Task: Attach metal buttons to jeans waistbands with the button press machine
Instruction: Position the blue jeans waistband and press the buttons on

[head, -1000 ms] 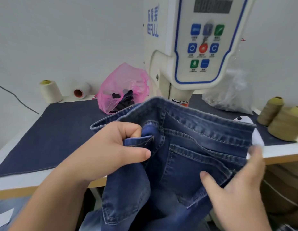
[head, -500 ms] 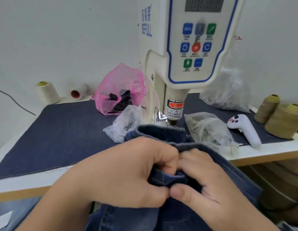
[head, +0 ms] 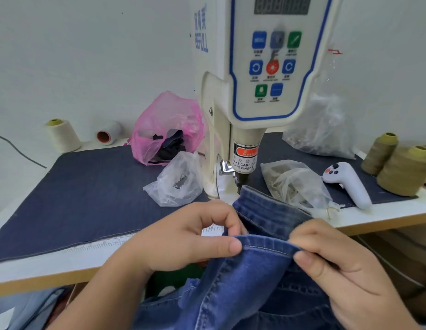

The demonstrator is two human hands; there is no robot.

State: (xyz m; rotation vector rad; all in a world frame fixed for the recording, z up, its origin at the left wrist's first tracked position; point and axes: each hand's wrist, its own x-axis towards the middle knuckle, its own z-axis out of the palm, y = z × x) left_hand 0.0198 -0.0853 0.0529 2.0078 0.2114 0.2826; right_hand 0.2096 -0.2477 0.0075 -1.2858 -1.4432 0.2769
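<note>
Blue jeans (head: 250, 282) hang over the table's front edge, their waistband (head: 266, 244) stretched between my hands. My left hand (head: 183, 239) pinches the waistband's left end between thumb and forefinger. At the right end my right hand (head: 338, 265) pinches the same band. A far fold of the waistband (head: 269, 206) reaches toward the punch (head: 241, 179) of the cream button press machine (head: 262, 91), just in front of it. No metal button is visible on the band.
A dark denim mat (head: 88, 194) covers the table. A small clear bag (head: 178, 182) lies left of the press, a pink bag (head: 164, 129) behind it. Clear bags (head: 295, 182) and a white handheld controller (head: 345, 182) lie right. Thread cones (head: 402, 170) stand far right, a cream cone (head: 62, 135) far left.
The jeans were lowered from in front of the machine. My hands came together on the waistband, then drew apart, spreading a stretch of it between them near the punch.
</note>
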